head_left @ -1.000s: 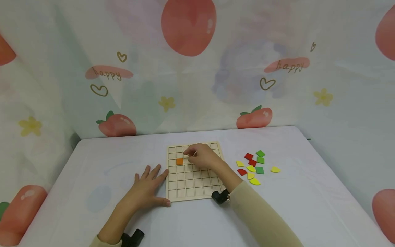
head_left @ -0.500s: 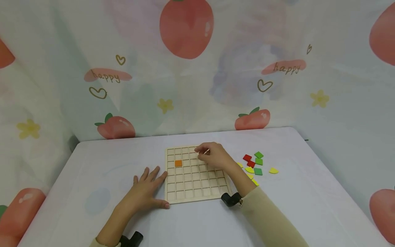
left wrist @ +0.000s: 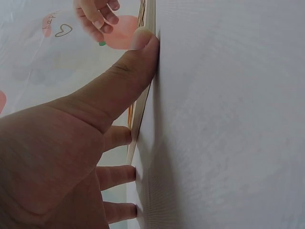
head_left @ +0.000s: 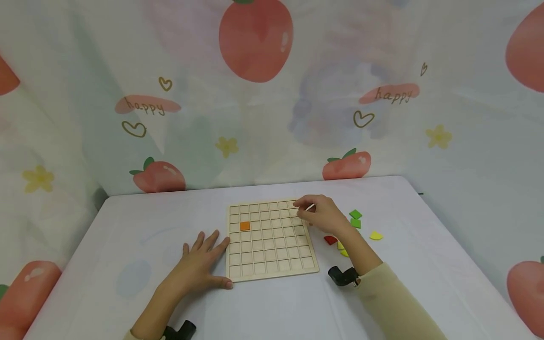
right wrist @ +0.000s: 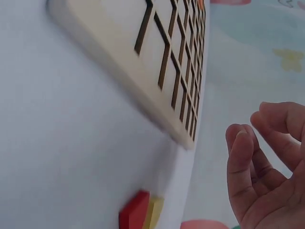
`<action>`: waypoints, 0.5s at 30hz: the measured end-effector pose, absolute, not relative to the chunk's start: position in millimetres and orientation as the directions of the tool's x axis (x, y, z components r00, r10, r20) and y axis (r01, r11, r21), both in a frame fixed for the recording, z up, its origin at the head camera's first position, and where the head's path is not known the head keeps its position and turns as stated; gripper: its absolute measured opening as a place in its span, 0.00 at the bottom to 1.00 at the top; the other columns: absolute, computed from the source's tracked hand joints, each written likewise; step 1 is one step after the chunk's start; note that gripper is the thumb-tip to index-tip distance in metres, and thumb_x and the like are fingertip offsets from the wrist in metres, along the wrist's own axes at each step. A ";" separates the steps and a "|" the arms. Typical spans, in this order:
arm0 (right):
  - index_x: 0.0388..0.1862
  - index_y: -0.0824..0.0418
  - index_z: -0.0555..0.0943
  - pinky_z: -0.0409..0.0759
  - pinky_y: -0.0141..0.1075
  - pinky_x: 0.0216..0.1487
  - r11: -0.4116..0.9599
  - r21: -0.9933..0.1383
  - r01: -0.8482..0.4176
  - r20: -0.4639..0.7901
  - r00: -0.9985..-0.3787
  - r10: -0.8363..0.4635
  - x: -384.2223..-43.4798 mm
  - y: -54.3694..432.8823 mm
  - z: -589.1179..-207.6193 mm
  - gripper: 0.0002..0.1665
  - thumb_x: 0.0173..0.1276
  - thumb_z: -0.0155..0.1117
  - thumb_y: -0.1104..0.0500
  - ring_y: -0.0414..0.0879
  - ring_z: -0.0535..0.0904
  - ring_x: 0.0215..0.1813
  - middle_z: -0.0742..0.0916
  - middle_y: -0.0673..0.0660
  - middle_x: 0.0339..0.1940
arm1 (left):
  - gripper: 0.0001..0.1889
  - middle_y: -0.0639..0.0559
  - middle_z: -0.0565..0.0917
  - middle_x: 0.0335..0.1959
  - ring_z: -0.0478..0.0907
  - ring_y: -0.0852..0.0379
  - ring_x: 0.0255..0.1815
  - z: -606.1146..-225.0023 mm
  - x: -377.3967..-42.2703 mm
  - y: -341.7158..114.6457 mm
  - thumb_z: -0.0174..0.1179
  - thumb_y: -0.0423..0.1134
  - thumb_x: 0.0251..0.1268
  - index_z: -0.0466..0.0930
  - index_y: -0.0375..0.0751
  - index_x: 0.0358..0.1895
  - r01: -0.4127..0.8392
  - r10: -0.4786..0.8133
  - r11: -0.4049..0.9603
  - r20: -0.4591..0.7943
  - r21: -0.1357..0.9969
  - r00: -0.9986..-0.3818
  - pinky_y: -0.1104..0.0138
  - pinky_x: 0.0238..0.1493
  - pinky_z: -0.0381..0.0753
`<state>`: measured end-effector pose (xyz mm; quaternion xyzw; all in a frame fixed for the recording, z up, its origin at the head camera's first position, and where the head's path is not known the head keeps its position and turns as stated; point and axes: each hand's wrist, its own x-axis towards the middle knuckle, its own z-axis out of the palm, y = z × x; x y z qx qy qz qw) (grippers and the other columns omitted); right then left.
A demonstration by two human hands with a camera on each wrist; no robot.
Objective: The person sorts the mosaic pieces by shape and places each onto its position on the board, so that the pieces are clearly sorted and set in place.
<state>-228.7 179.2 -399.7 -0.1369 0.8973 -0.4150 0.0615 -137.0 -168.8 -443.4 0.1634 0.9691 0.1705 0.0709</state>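
A square wooden grid board [head_left: 272,255] lies flat on the table, with one orange square tile [head_left: 245,226] in a cell at its upper left. My left hand [head_left: 199,265] is spread at the board's left side. In the left wrist view its thumb [left wrist: 116,86] is against the board's edge [left wrist: 139,110]. Over the board's far right corner is my right hand [head_left: 322,213], fingers loosely bent. The right wrist view shows a gap between thumb and fingers, and nothing held in the hand [right wrist: 267,176].
Right of the board lie several loose flat pieces: green squares [head_left: 355,223], a red piece [head_left: 330,240] and yellow quarter-round pieces [head_left: 376,235]. My right hand and forearm hide part of this group. A patterned cloth backdrop [head_left: 263,127] rises behind the white table [head_left: 170,222].
My right hand has moved rightward across the board, from near the orange tile to the far right corner, towards the loose pieces. My left hand has stayed at the board's left edge.
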 end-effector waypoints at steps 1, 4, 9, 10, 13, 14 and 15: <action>0.56 0.61 0.83 0.82 0.37 0.35 0.620 -0.763 -0.185 -0.003 -0.957 -0.290 -228.3 182.9 -398.8 0.17 0.70 0.64 0.58 0.53 0.84 0.41 0.85 0.56 0.45 | 0.60 0.39 0.57 0.79 0.44 0.28 0.79 -443.6 -136.8 -168.9 0.73 0.72 0.35 0.63 0.51 0.77 0.291 0.340 0.889 -0.083 0.353 -0.937 0.23 0.64 0.46; 0.57 0.61 0.83 0.83 0.37 0.35 0.630 -0.761 -0.158 -0.016 -0.965 -0.261 -229.0 194.5 -397.4 0.18 0.70 0.64 0.57 0.57 0.84 0.44 0.85 0.56 0.46 | 0.60 0.39 0.57 0.79 0.44 0.27 0.79 -444.7 -136.7 -169.2 0.72 0.72 0.35 0.63 0.51 0.77 0.291 0.339 0.891 -0.083 0.348 -0.937 0.23 0.64 0.46; 0.59 0.60 0.82 0.85 0.40 0.39 0.650 -0.751 -0.118 -0.038 -0.975 -0.221 -231.0 215.8 -396.2 0.19 0.71 0.63 0.56 0.58 0.84 0.45 0.84 0.57 0.49 | 0.59 0.40 0.57 0.79 0.44 0.28 0.79 -445.0 -136.8 -169.1 0.72 0.72 0.36 0.62 0.51 0.77 0.295 0.341 0.891 -0.078 0.344 -0.937 0.23 0.64 0.46; 0.59 0.60 0.81 0.85 0.41 0.39 0.653 -0.749 -0.113 -0.041 -0.975 -0.217 -231.0 219.9 -396.1 0.20 0.71 0.63 0.55 0.58 0.84 0.45 0.84 0.58 0.49 | 0.59 0.40 0.57 0.79 0.44 0.27 0.79 -444.9 -136.8 -169.1 0.72 0.72 0.36 0.63 0.51 0.77 0.297 0.342 0.891 -0.075 0.344 -0.937 0.23 0.64 0.46; 0.61 0.60 0.80 0.85 0.46 0.39 0.660 -0.745 -0.097 -0.050 -0.979 -0.199 -230.3 231.8 -395.9 0.21 0.71 0.62 0.56 0.58 0.84 0.41 0.84 0.59 0.50 | 0.59 0.39 0.57 0.79 0.45 0.27 0.79 -444.6 -136.6 -169.4 0.72 0.71 0.37 0.63 0.51 0.77 0.306 0.348 0.888 -0.068 0.343 -0.935 0.23 0.63 0.47; 0.61 0.60 0.80 0.85 0.47 0.39 0.663 -0.743 -0.091 -0.052 -0.980 -0.192 -229.9 235.5 -396.2 0.21 0.71 0.62 0.56 0.58 0.84 0.40 0.84 0.59 0.50 | 0.58 0.39 0.57 0.79 0.45 0.27 0.79 -444.5 -136.5 -169.3 0.73 0.71 0.37 0.63 0.51 0.77 0.308 0.350 0.887 -0.066 0.344 -0.935 0.23 0.63 0.47; 0.61 0.60 0.80 0.85 0.48 0.39 0.669 -0.738 -0.087 -0.053 -0.981 -0.186 -229.4 239.1 -396.5 0.21 0.72 0.62 0.56 0.58 0.83 0.40 0.84 0.59 0.50 | 0.58 0.39 0.57 0.79 0.45 0.27 0.79 -444.4 -136.4 -169.3 0.72 0.71 0.37 0.63 0.51 0.77 0.310 0.352 0.886 -0.065 0.346 -0.934 0.23 0.63 0.47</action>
